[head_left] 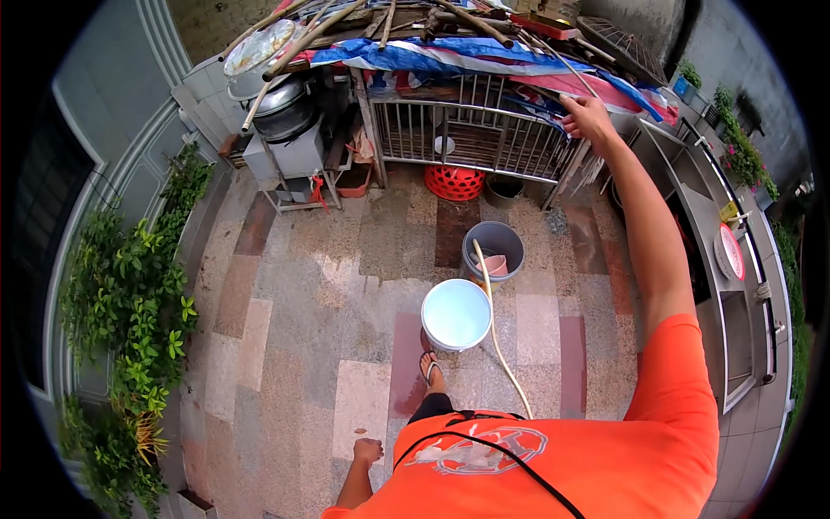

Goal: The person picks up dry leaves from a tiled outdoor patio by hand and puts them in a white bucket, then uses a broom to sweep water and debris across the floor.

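My right arm stretches far forward. My right hand (590, 121) has its fingers curled together at the front edge of the pink-and-blue striped tarp (484, 54), near the lower end of a thin stick (571, 71). Whatever those fingers may hold is too small to make out. Low at my side hangs my left hand (368, 450), loosely closed with nothing in it. In front of my sandalled foot stands a white bucket (456, 313) with pale blue inside. Just behind it is a grey bucket (501, 246) holding a pink scoop (495, 265), and a cream hose (497, 333) runs past both.
A metal-barred cage (471, 134) stands under the tarp and piled sticks (380, 22). Before it sit a red basket (454, 182) and a dark pot (503, 190). At left are a lidded pot (282, 111) and plants (130, 303); at right, a metal counter (705, 225) with a basin (729, 251).
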A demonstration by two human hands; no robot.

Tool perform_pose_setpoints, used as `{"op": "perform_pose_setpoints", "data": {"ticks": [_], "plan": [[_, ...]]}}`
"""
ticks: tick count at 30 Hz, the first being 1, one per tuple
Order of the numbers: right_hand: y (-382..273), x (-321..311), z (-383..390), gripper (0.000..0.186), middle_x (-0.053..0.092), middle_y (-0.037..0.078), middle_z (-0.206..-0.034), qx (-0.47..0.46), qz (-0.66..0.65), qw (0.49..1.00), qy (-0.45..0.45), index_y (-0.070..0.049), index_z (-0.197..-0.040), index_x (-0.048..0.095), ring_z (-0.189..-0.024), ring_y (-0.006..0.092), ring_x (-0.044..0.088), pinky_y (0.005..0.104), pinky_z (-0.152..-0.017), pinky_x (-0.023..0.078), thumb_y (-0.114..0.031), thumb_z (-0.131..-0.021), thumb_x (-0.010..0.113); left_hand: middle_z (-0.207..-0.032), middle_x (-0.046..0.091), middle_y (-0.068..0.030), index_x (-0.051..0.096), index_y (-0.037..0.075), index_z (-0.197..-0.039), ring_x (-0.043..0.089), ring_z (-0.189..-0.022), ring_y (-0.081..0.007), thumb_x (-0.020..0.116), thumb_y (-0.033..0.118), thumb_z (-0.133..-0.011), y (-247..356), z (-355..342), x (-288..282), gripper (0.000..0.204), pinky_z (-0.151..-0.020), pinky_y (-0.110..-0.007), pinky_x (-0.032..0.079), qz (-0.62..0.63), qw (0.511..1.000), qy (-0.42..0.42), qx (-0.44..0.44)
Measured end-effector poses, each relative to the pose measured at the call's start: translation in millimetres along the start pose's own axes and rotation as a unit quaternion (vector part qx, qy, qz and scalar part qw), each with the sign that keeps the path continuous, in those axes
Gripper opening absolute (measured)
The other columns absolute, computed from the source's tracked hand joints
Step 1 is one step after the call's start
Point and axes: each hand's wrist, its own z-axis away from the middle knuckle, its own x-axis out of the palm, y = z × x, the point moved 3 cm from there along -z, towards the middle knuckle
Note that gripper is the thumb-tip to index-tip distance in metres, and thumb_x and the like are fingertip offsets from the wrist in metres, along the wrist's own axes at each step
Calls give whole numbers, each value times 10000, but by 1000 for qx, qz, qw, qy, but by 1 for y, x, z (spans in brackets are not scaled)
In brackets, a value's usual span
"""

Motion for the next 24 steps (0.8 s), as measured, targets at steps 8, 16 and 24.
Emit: {"op": "perform_pose_setpoints", "data": {"ticks": [8, 16, 24], "plan": [[-52, 16, -199, 779, 601, 218, -1106, 55, 14, 994, 95, 39, -1310, 526, -782, 219, 634, 314, -655, 560, -592, -868, 639, -675, 604, -98, 603, 9, -795, 592, -531, -212, 574, 112, -861, 111, -44, -3, 126, -445, -315, 475, -298, 937, -49, 177], [-54, 84, -281, 653, 551, 277, -1215, 90, -121, 989, -4, -48, -1389, 463, -803, 285, 684, 305, -628, 571, -408, -894, 691, -751, 677, -156, 623, -58, -922, 640, -558, -229, 599, 99, -891, 215, -46, -6, 162, -491, -339, 547, 167, 975, 141, 32], [-138, 65, -275, 219, 492, 8, -598, -24, -33, 997, 69, -59, -722, 568, -455, 124, 405, 300, -425, 298, -191, -849, 689, -728, 655, -161, 624, -63, -895, 634, -539, -226, 575, 22, -870, 205, -40, 12, 101, -478, -332, 544, 155, 978, 131, -49]]}}
